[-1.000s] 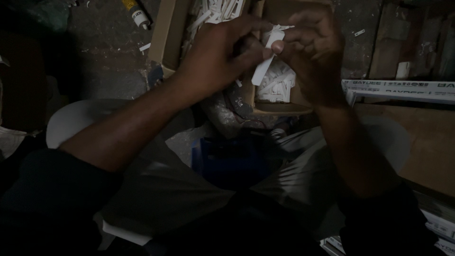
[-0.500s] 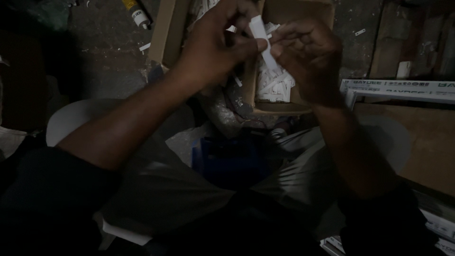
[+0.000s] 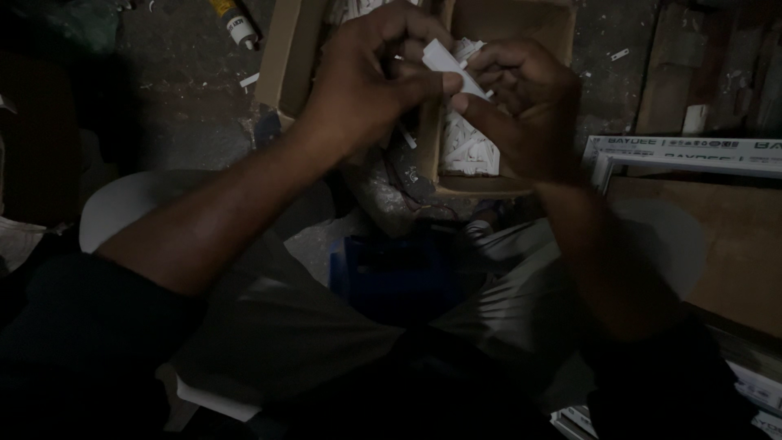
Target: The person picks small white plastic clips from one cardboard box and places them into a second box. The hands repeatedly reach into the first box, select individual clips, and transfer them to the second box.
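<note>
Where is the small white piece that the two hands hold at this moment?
In the head view, the white piece is top centre, pinched between the left hand and right hand, above the open cardboard box.

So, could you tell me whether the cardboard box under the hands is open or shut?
Open: the cardboard box has no lid over it, and white pieces show inside.

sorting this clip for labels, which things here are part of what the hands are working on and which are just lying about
In hand:
- left hand and right hand, pinching a small white plastic piece between them
- cardboard box of similar white pieces, right beneath the hands

Lying about:
- tube with a yellow body on the floor
- blue container by the knees
- long printed boxes at the right
</note>
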